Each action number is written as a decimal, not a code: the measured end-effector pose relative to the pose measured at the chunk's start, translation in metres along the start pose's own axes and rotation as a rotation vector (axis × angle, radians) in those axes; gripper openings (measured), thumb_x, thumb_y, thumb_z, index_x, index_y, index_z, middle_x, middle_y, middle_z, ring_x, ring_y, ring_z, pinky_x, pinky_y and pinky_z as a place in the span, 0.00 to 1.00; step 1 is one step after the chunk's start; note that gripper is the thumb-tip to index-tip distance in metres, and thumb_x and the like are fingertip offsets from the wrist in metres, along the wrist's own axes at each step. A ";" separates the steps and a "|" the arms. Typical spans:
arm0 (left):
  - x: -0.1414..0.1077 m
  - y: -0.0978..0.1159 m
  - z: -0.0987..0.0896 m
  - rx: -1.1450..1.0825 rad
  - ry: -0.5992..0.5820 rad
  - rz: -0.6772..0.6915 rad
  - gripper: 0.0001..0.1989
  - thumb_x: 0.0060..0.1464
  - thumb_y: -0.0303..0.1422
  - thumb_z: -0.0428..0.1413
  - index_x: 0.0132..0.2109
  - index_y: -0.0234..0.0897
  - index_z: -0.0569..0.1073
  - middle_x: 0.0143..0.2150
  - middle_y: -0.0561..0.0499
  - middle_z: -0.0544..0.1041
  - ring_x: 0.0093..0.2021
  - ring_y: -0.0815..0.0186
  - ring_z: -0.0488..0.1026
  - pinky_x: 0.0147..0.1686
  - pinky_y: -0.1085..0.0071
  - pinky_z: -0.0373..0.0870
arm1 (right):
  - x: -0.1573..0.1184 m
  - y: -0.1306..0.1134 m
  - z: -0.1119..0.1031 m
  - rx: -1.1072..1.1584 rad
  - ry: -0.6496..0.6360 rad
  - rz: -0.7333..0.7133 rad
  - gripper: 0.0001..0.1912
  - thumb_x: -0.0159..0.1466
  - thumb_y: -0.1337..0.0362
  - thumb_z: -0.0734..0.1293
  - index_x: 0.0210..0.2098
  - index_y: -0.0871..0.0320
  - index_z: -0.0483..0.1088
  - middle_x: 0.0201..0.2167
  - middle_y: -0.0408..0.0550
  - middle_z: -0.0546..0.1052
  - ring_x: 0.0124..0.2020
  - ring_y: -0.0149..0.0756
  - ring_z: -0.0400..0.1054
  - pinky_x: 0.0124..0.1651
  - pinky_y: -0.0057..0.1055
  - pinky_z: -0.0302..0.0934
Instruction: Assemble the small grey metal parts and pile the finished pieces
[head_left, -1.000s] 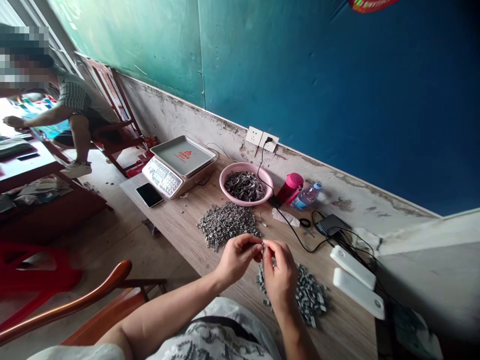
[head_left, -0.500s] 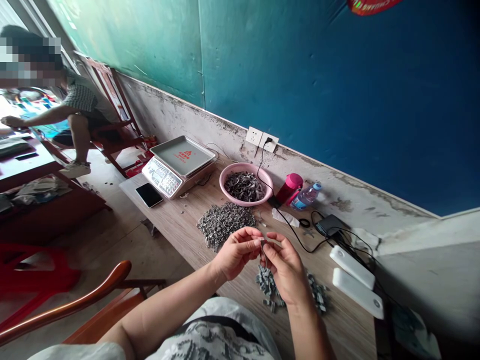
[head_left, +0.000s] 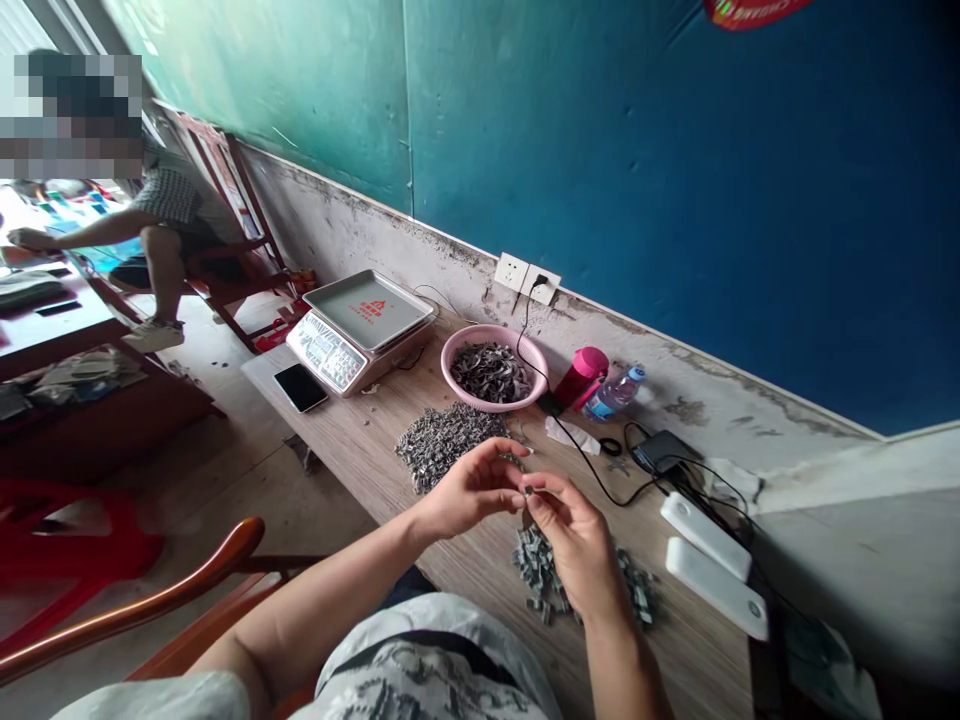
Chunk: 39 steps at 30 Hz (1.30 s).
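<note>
- Right hand (head_left: 574, 540) was pinching a small grey metal piece (head_left: 528, 492) between thumb and forefinger, partly hidden by the fingertips.
- Left hand (head_left: 469, 490) was curled loosely just beside it; cannot tell whether it touched the piece or held anything.
- Change: left hand had eased away from right and its fingers had opened slightly, leaving the piece visibly gripped by right alone.
- Pile of grey metal pieces (head_left: 544, 570) lay just below right hand on the wooden tabletop (head_left: 480, 570).
- Larger heap of metal pieces (head_left: 442, 445) lay beyond left hand.
- Pink plastic basket (head_left: 491, 375) of dark strips sat beyond both hands.
</note>
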<state>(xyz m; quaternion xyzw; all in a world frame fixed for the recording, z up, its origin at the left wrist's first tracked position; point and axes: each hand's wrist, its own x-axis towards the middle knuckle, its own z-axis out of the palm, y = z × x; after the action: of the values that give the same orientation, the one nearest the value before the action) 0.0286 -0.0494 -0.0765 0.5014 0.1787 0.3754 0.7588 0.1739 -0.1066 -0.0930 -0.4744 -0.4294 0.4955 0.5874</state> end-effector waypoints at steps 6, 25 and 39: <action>-0.003 -0.002 0.008 0.620 0.110 0.281 0.14 0.51 0.31 0.59 0.45 0.34 0.67 0.38 0.45 0.72 0.36 0.67 0.69 0.37 0.71 0.66 | 0.009 0.000 0.000 0.384 -0.005 0.208 0.14 0.50 0.60 0.76 0.32 0.57 0.71 0.31 0.43 0.73 0.32 0.30 0.66 0.36 0.25 0.61; -0.003 -0.002 0.014 0.454 0.165 0.192 0.10 0.45 0.32 0.64 0.36 0.34 0.76 0.37 0.48 0.67 0.36 0.68 0.67 0.39 0.72 0.65 | 0.006 -0.012 -0.014 0.460 -0.250 0.173 0.08 0.54 0.62 0.73 0.29 0.56 0.71 0.29 0.42 0.69 0.27 0.27 0.64 0.32 0.26 0.61; 0.002 0.013 0.012 0.749 0.059 0.264 0.10 0.48 0.36 0.62 0.35 0.33 0.76 0.35 0.46 0.70 0.37 0.66 0.69 0.40 0.72 0.65 | 0.015 -0.022 -0.024 0.175 -0.213 0.217 0.15 0.50 0.60 0.75 0.29 0.60 0.67 0.23 0.42 0.71 0.22 0.28 0.65 0.25 0.24 0.59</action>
<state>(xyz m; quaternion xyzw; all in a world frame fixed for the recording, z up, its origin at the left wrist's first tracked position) 0.0324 -0.0520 -0.0592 0.7510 0.2591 0.3927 0.4633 0.2032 -0.0960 -0.0753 -0.4100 -0.3904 0.6390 0.5208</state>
